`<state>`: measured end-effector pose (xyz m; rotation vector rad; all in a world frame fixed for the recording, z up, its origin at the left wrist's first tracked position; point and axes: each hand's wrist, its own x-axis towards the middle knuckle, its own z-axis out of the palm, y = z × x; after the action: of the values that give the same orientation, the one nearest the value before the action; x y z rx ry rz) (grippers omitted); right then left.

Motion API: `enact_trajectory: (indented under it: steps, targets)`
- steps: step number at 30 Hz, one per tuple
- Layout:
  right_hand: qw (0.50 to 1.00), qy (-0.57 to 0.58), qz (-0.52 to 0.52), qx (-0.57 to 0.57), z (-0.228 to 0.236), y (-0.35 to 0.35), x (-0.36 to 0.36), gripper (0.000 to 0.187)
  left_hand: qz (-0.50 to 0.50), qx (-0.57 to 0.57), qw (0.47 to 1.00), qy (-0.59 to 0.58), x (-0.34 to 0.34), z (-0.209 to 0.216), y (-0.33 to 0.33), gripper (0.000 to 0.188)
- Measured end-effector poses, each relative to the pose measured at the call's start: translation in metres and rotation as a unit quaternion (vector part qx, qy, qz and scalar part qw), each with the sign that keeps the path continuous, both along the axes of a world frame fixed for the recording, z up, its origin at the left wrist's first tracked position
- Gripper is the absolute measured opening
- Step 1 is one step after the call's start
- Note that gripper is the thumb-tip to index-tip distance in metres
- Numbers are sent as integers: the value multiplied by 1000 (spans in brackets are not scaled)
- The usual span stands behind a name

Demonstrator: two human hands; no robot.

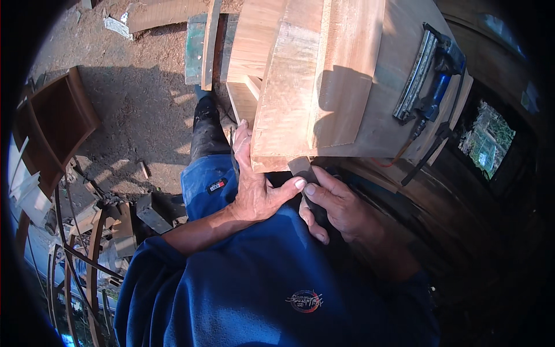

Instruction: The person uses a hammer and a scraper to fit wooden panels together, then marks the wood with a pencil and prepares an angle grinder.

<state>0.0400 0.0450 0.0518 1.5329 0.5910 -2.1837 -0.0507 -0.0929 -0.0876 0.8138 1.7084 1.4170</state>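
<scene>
A pale wooden workpiece built of thick joined boards stretches away from me, its near end face close to my lap. My left hand wraps its near left corner, fingers running up the left side and thumb reaching right under the end. In my right hand is a small flat grey-brown piece, pinched between thumb and fingers. Its upper edge touches the end face of the wood or lies just below it. The two thumb tips nearly meet there. What the flat piece is, I cannot tell.
A blue hand tool with a long metal base and a hose lies on the broad panel at right. Leftward stand a brown curved wooden frame and wood offcuts. A green-sided support is beyond my leg.
</scene>
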Motion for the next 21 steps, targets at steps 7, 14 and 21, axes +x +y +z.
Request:
enact_trajectory:
  steps: [7, 14, 21]
  targets:
    - [999, -33, 4, -5, 8, -3, -5, 44, -25, 21, 999, -5, -7, 1, 2, 101]
    - [997, -71, -27, 18, -4, -21, -7, 33, 35, 18, 999, -3, 8, -12, -6, 97]
    - [998, -53, -25, 2, 12, -12, -14, 34, -49, -2, 998, -43, -17, 10, 0, 92]
